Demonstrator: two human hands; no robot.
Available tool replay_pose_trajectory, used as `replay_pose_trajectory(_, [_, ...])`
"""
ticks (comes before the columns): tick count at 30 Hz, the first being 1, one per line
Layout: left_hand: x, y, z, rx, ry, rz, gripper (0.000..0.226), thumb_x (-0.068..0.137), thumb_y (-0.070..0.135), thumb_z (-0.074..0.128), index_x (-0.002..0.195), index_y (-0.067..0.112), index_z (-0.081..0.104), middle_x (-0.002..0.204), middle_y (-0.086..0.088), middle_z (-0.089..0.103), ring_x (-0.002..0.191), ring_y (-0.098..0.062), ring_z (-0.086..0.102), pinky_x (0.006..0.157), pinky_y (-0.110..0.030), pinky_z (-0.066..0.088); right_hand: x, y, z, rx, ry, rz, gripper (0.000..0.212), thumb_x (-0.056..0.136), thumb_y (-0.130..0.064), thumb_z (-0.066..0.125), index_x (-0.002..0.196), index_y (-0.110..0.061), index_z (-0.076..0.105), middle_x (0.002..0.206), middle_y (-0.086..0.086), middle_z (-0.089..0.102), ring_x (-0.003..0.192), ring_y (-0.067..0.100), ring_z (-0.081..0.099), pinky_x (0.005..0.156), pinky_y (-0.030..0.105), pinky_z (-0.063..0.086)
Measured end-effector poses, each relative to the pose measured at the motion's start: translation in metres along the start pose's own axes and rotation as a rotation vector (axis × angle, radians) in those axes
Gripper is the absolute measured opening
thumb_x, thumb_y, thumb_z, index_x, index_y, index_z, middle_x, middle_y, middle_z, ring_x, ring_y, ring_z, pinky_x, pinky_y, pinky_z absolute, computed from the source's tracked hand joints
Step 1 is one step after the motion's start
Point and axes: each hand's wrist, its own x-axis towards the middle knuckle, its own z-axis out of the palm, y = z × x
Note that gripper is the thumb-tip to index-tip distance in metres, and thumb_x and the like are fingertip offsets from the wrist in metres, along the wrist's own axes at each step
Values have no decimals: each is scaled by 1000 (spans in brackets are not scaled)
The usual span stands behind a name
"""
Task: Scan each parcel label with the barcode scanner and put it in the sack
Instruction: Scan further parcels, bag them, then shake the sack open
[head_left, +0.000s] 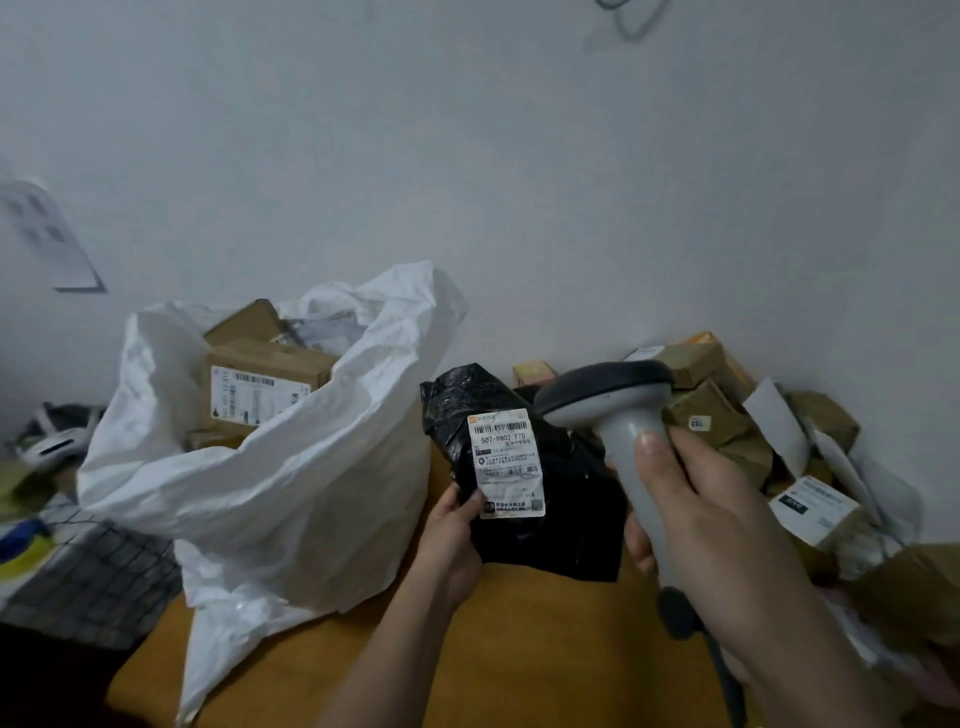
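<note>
Two hands: both busy above the table, one on a parcel, one on a scanner.
Left hand: grips the lower left edge of the black parcel, thumb lying across the front beside the label, fingers hidden behind.
Right hand: wrapped round the scanner's grey handle, thumb pointing up along it; the fingertips show on the handle's far side.
Scanner: held upright, dark head at the top, just right of the parcel's upper part; whether they touch cannot be told. A dark cable end hangs below the hand.
Black parcel: a crumpled plastic bag held up off the table, between the sack and the scanner, tilted a little with its top leaning left.
Label: white, stuck on the parcel's front and facing the camera; a barcode runs along the top, with "507-P802 T70" printed under it.
Sack: white, woven, standing open on the table's left part, its rim sagging toward the camera.
Boxes in sack: brown cardboard, stacked inside; the front one carries a white label with barcodes.
Pile: more cardboard boxes and pale mailers heaped at the right, against the wall, behind and beside the right hand.
Left edge: a dark wire grid beside the sack, with blurred white, blue and yellow items near it.
Paper: a sheet fixed to the wall, upper left, too blurred to read.
</note>
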Motion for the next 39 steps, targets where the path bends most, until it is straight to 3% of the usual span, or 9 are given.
replay_pose_trajectory(9, [-15, 19, -3, 31, 72, 68, 27, 99, 1, 45, 116, 10, 63, 104, -15, 74, 88, -32, 71, 76, -48, 56, -12, -11, -4, 44, 2, -73, 32, 99, -47, 35, 92, -24, 57, 54, 1, 58, 47, 6, 54, 56, 31, 43])
replay_pose_trajectory(20, [-20, 40, 6, 39, -34, 101, 30, 99, 0, 44, 123, 7, 60, 106, -17, 73, 89, -33, 71, 68, -44, 60, 1, -16, 23, 63, 66, -67, 33, 100, -45, 36, 91, -21, 58, 56, 1, 57, 46, 5, 53, 54, 30, 44])
replay_pose_trajectory(24, [-22, 86, -1, 123, 43, 325, 31, 100, 0, 45, 123, 13, 61, 114, -17, 70, 105, -38, 66, 93, -55, 52, 15, -15, 50, 225, 167, -36, 28, 95, -42, 52, 89, -16, 61, 51, 1, 57, 46, 10, 55, 48, 25, 45])
replay_pose_trajectory(27, [-25, 148, -13, 233, 231, 590, 38, 99, 2, 48, 112, 37, 52, 110, -15, 67, 99, -33, 67, 87, -54, 55, 30, -14, 81, 315, 256, -42, 24, 87, -33, 67, 85, -11, 59, 51, 2, 55, 43, 9, 52, 43, 20, 44])
replay_pose_trajectory(29, [-24, 192, -30, 300, 343, 783, 53, 96, -2, 45, 122, 44, 41, 114, -13, 66, 99, -25, 67, 78, -38, 58, 45, -12, 108, 355, 278, -26, 20, 86, -26, 71, 90, -9, 61, 52, 3, 55, 43, 10, 53, 44, 23, 44])
replay_pose_trajectory(32, [-20, 251, -57, 610, 474, 990, 65, 87, -12, 38, 135, 32, 38, 124, -9, 57, 97, -15, 60, 69, -10, 45, 70, -8, 156, 418, 286, 26, 15, 87, -16, 71, 100, -13, 64, 64, 6, 62, 49, 11, 57, 51, 28, 49])
replay_pose_trajectory(34, [-9, 276, -78, 1010, 632, 980, 60, 85, -12, 43, 134, 23, 48, 137, -13, 38, 108, -25, 48, 86, -22, 43, 86, -3, 190, 477, 273, 58, 22, 87, -6, 69, 105, -17, 63, 85, 7, 69, 63, 13, 64, 61, 30, 55])
replay_pose_trajectory(36, [3, 288, -101, 1389, 748, 958, 49, 89, -1, 54, 131, 24, 53, 150, -12, 18, 128, -36, 29, 106, -48, 31, 101, 3, 221, 519, 268, 102, 44, 85, -2, 70, 123, -20, 56, 104, 4, 66, 80, 15, 67, 74, 34, 58])
replay_pose_trajectory(39, [21, 299, -125, 1663, 478, 989, 45, 94, 35, 60, 137, 40, 49, 161, -2, 9, 142, -34, 12, 112, -58, 18, 120, 9, 260, 501, 261, 167, 80, 84, -8, 73, 148, -30, 29, 113, 4, 57, 92, 20, 62, 78, 40, 54])
